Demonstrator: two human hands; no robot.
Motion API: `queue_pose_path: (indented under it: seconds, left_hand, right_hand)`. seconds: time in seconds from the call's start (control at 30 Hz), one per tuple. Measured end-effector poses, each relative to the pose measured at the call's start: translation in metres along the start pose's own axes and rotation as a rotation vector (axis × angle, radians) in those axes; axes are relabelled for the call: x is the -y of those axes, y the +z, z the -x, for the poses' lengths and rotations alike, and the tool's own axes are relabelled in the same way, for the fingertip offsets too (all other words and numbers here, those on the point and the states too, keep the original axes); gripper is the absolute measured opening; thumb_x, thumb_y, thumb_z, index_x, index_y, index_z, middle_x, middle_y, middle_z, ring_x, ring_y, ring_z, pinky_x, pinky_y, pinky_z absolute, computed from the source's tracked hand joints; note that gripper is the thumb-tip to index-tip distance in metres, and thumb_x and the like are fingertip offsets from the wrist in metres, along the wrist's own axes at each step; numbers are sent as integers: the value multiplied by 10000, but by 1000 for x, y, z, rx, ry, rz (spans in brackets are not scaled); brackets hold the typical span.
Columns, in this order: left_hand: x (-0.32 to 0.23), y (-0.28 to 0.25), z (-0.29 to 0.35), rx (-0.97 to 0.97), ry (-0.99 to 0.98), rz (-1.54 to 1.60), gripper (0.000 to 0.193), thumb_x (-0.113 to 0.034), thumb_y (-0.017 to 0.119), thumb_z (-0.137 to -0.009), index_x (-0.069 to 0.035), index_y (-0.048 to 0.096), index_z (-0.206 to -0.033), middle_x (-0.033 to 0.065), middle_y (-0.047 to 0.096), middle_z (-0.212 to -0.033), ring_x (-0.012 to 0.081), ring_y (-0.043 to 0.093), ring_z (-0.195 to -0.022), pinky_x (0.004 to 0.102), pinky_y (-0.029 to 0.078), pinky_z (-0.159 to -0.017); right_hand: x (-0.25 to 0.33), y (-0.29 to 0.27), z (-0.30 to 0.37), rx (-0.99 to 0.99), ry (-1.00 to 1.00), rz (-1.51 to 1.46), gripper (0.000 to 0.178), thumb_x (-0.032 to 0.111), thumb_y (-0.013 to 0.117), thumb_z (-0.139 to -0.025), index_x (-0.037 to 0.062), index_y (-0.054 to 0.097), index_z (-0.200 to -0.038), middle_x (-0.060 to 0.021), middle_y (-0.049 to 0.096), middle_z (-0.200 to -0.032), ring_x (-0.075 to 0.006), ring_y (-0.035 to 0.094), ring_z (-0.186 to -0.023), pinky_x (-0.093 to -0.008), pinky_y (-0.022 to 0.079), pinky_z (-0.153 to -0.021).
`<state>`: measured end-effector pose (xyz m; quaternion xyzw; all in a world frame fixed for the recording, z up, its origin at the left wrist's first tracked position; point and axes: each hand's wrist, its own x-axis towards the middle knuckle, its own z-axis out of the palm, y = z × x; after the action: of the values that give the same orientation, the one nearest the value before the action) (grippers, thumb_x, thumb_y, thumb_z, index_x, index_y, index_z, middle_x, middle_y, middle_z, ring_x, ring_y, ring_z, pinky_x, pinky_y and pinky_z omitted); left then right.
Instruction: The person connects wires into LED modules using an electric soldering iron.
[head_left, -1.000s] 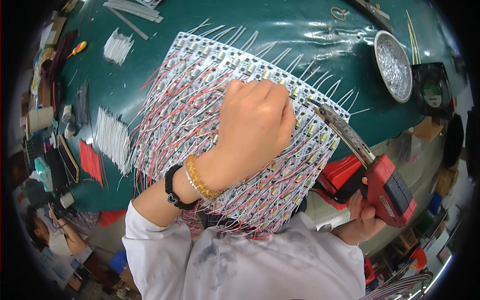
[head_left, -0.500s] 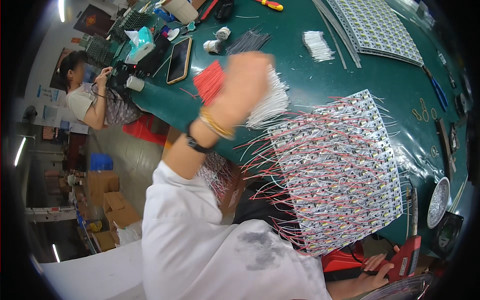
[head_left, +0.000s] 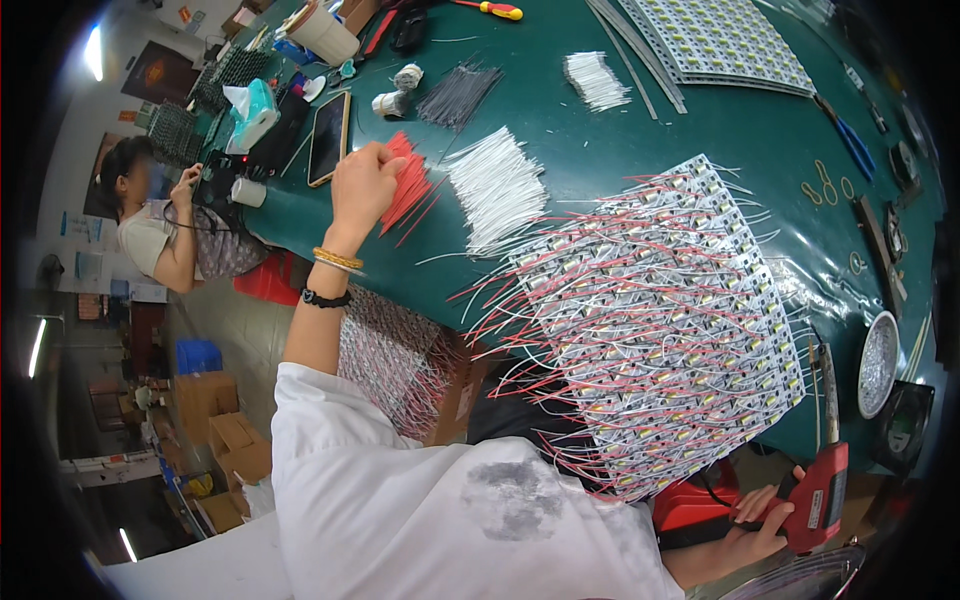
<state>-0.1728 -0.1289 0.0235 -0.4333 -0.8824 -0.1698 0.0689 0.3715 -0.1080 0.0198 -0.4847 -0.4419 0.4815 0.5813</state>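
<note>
My left hand [head_left: 365, 185] is closed, its fingertips at the left edge of a bundle of short red wires [head_left: 408, 180]. Whatever is pinched in its fingers is hidden. A fanned pile of white wires [head_left: 495, 190] lies to its right. At the lower right, my right hand [head_left: 762, 520] wraps round the handle of a red soldering gun [head_left: 822, 500], whose metal barrel points up the picture. Between my hands lies a tilted panel of small circuit boards [head_left: 680, 330], with many red and white wires sticking out of it, mostly toward the left.
Dark wires [head_left: 458, 95], a phone [head_left: 328, 138] and another white wire bundle [head_left: 597, 80] lie farther back on the green table [head_left: 540, 60]. Bare panels [head_left: 720, 45] are stacked behind. Blue-handled pliers [head_left: 850, 138] and a round dish [head_left: 878, 365] are at right. A co-worker [head_left: 165, 225] sits at left.
My left hand has moved left, from between the red and white wire piles to the red bundle's left edge. The white pile is now uncovered. My right hand keeps hold of the soldering gun.
</note>
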Motion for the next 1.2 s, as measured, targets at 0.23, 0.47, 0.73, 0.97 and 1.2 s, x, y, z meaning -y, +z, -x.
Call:
queue_pose_path:
  seconds: [0.23,0.47,0.73,0.97,1.2]
  left_hand:
    - [-11,-9,-13,-165,86,13,173,-180,620,-824,-18,566,-805,136,596,-647,310,593,-618,393,444,-558]
    - [-44,1,-15,-248,181,372,178,-161,554,-907,-12,546,-811,-40,459,-606,33,396,-536,202,306,-468]
    - [-217,-10,61,383,175,920,96,-102,589,-879,-23,582,-825,-65,457,-622,14,380,-533,178,295,-475]
    - [-334,50,116,486,759,811,124,-66,604,-811,-5,506,-767,119,545,-647,262,543,-541,356,414,-478]
    - [-339,68,131,433,748,618,170,-133,583,-820,-34,475,-734,112,555,-629,303,545,-491,388,411,-435]
  right_hand:
    - [-3,-9,1,1,-16,9,468,245,488,-939,-51,340,-1269,-2,318,-500,-82,282,-403,-239,302,-444]
    - [-7,-28,8,-119,-6,12,490,258,484,-939,-63,340,-1279,-1,329,-496,-76,292,-400,-233,301,-437]
    - [-14,-17,2,51,-58,35,648,421,541,-880,-118,382,-1204,-17,399,-483,-95,376,-385,-246,366,-420]
    - [6,-23,8,-20,-52,176,751,529,557,-825,-127,397,-1155,-20,422,-470,-97,386,-352,-226,353,-387]
    - [5,-30,19,-153,-53,162,755,523,616,-783,-119,420,-1129,-31,449,-503,-95,405,-367,-219,332,-373]
